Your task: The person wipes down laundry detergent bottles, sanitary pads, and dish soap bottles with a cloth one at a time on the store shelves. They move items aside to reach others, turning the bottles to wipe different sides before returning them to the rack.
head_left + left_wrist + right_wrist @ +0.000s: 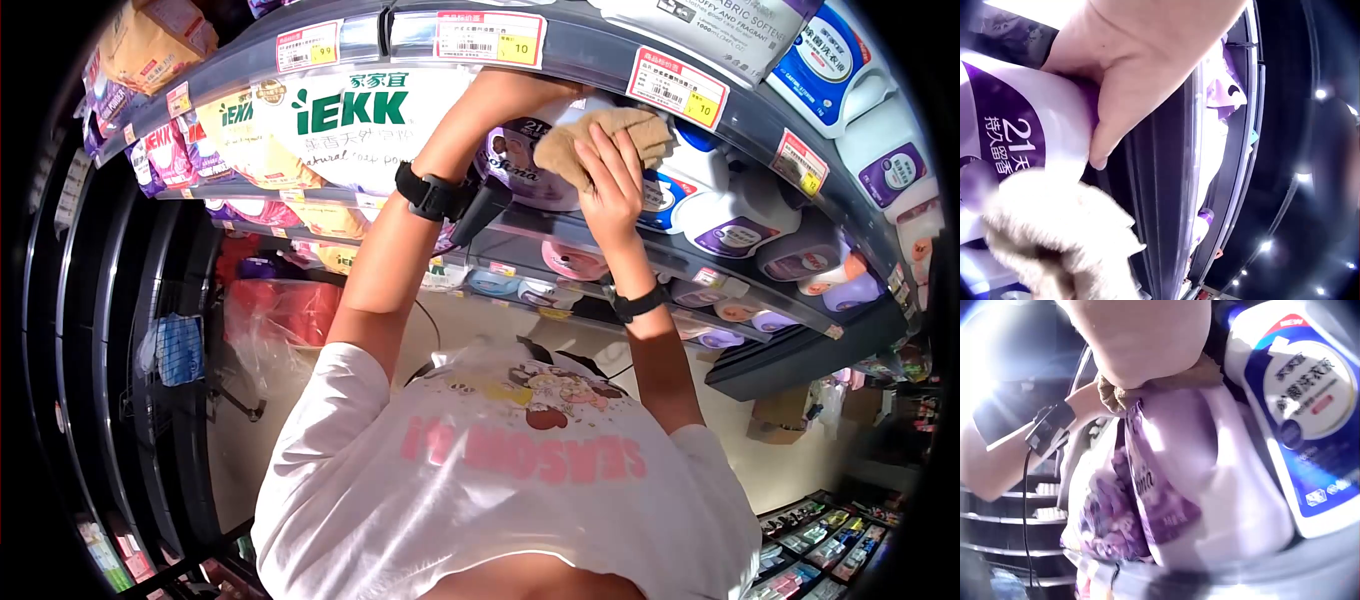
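A brown cloth [605, 145] lies bunched under my right hand [612, 190], which holds it against a white laundry bottle with a purple label [520, 165]. In the left wrist view, my left hand [1147, 56] grips the top of this bottle [1066, 112], its thumb pointing down beside the shoulder and its other fingers hidden. The cloth [1066, 231] looks pale and overexposed there, over the front of the bottle. From the right wrist, the cloth [1194, 376] shows below my right hand [1147, 337], at the top of the lavender-white bottle [1235, 481].
A blue-labelled detergent bottle [1310, 419] stands close beside the bottle. White iEKK soap powder bags [355, 130] fill the shelf to the left. An upper shelf edge with price tags [490, 40] overhangs my left hand. More bottles [740, 225] line the shelf to the right.
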### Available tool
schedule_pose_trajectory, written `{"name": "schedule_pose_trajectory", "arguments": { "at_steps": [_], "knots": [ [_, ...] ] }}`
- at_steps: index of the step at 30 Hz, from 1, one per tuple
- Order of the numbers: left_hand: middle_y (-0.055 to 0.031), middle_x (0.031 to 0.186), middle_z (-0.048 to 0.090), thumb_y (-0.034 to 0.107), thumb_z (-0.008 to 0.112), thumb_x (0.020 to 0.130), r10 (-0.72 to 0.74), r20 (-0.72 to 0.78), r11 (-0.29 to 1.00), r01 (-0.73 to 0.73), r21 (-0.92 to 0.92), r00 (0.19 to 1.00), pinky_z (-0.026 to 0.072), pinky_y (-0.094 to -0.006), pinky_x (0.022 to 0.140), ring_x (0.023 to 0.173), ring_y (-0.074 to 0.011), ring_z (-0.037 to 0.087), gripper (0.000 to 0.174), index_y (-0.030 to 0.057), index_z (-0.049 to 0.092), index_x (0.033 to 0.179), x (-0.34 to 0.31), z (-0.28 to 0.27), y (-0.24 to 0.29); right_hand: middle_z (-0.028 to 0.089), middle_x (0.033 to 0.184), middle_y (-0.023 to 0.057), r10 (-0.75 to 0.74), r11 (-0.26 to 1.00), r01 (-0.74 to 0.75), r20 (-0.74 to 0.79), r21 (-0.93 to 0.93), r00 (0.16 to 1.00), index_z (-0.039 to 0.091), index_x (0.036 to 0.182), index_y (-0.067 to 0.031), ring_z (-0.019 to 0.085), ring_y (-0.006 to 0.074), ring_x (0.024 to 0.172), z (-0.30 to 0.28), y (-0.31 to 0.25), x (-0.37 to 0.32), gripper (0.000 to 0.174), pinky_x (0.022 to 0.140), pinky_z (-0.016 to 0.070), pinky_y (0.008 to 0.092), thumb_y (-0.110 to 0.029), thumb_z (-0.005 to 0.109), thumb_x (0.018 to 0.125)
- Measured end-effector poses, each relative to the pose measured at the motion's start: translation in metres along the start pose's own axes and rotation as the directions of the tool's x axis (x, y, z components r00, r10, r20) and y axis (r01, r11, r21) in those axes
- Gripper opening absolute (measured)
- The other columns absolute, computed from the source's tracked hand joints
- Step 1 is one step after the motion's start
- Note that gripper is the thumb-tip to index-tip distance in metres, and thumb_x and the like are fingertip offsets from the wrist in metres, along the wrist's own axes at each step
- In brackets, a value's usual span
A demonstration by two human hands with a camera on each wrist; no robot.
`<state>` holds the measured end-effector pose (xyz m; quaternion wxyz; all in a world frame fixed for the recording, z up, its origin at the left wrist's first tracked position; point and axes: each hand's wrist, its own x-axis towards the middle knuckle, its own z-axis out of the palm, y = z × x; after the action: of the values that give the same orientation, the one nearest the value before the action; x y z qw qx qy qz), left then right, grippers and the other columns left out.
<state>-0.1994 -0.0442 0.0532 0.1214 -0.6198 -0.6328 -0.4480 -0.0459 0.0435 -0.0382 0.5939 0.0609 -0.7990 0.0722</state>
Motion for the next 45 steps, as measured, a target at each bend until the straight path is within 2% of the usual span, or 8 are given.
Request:
{"name": "schedule_pose_trajectory", "arguments": {
  "at_steps": [10,13,14,16,26,30,38,45],
  "knots": [
    [-0.0073,0.084,0.066,0.021,0.072,0.075,-0.148,-0.025,0.985,0.145,-0.094,0.989,0.0483,-0.0279,0.069,0.075,-0.0143,0.059,0.029,0.0014,0.064,0.095,0.016,0.002,0.002,0.06,0.102,0.0081,-0.205,0.975,0.216,0.556,0.045,0.805,0.064,0.097,-0.0077,0.057,0.0255,0.099,0.04,-0.015,-0.065,0.027,0.091,0.0442,0.0388,-0.01,0.058,0.07],
    [-0.0075,0.084,0.066,0.021,0.072,0.075,-0.186,-0.031,0.978,0.182,-0.106,0.982,0.0483,-0.028,0.069,0.075,-0.0144,0.059,0.03,0.0014,0.064,0.095,0.014,0.0,0.002,0.061,0.094,0.0063,-0.195,0.981,0.189,0.299,0.048,0.934,0.063,0.092,-0.0058,0.059,0.024,0.091,0.039,-0.024,-0.014,0.023,0.081,0.0466,0.0382,-0.007,0.056,0.07],
    [-0.0076,0.084,0.066,0.021,0.071,0.075,-0.207,-0.032,0.973,0.203,-0.109,0.978,0.0484,-0.028,0.069,0.075,-0.0145,0.059,0.03,0.0013,0.064,0.095,0.012,0.001,0.001,0.061,0.101,0.0054,0.146,0.958,-0.272,0.66,0.093,0.737,0.063,0.108,-0.0104,0.056,0.023,0.096,0.04,-0.016,-0.017,0.041,0.085,0.0424,0.0404,-0.009,0.061,0.067],
    [-0.0078,0.084,0.066,0.021,0.071,0.075,-0.247,-0.027,0.963,0.242,-0.116,0.969,0.0484,-0.0281,0.069,0.075,-0.0146,0.059,0.03,0.0013,0.064,0.096,0.01,0.002,-0.002,0.062,0.097,0.0037,-0.087,0.988,0.141,0.539,-0.059,0.838,0.063,0.109,-0.0105,0.057,0.0216,0.09,0.033,-0.026,0.024,0.042,0.078,0.0441,0.0381,-0.01,0.061,0.067],
    [-0.0087,0.085,0.065,0.02,0.07,0.074,-0.267,-0.087,0.959,0.255,-0.124,0.96,0.0485,-0.0294,0.07,0.077,-0.0155,0.06,0.031,0.0009,0.063,0.097,-0.012,0.016,-0.005,0.058,0.107,0.0134,0.139,0.826,-0.438,0.625,0.354,0.768,0.06,0.096,-0.0029,0.049,0.0296,0.11,0.063,-0.037,-0.062,0.027,0.096,0.0388,0.0373,-0.008,0.063,0.069],
    [-0.0103,0.096,0.064,0.018,0.07,0.075,-0.345,-0.071,0.926,0.328,-0.188,0.936,0.0458,-0.029,0.077,0.085,-0.0164,0.058,0.035,0.0001,0.061,0.104,-0.019,0.02,-0.007,0.061,0.101,0.0041,-0.157,0.985,0.168,0.597,0.038,0.786,0.064,0.085,-0.009,0.053,0.0213,0.106,0.041,-0.023,-0.072,0.018,0.094,0.0413,0.034,-0.017,0.054,0.071],
    [-0.0174,0.101,0.061,0.02,0.067,0.08,-0.438,-0.175,0.847,0.34,-0.409,0.882,0.0421,-0.0304,0.084,0.092,-0.0217,0.057,0.039,-0.0071,0.056,0.106,-0.027,0.035,-0.015,0.059,0.105,0.0036,0.208,0.977,-0.156,0.517,-0.142,0.83,0.061,0.085,-0.0028,0.052,0.0213,0.1,-0.057,0.026,-0.095,0.017,0.083,0.047,0.0317,-0.01,0.053,0.072],
    [-0.0228,0.125,0.045,0.011,0.06,0.082,0.038,-0.631,0.914,0.229,0.336,0.775,0.0262,-0.0397,0.103,0.119,-0.0351,0.041,0.053,-0.0065,0.037,0.127,-0.061,0.116,0.08,0.057,0.114,0.006,0.36,0.933,-0.329,0.424,-0.148,0.831,0.063,0.097,-0.0031,0.045,0.0267,0.118,-0.157,0.056,-0.141,0.033,0.096,0.0399,0.0357,0.007,0.052,0.068]
  ]
}}
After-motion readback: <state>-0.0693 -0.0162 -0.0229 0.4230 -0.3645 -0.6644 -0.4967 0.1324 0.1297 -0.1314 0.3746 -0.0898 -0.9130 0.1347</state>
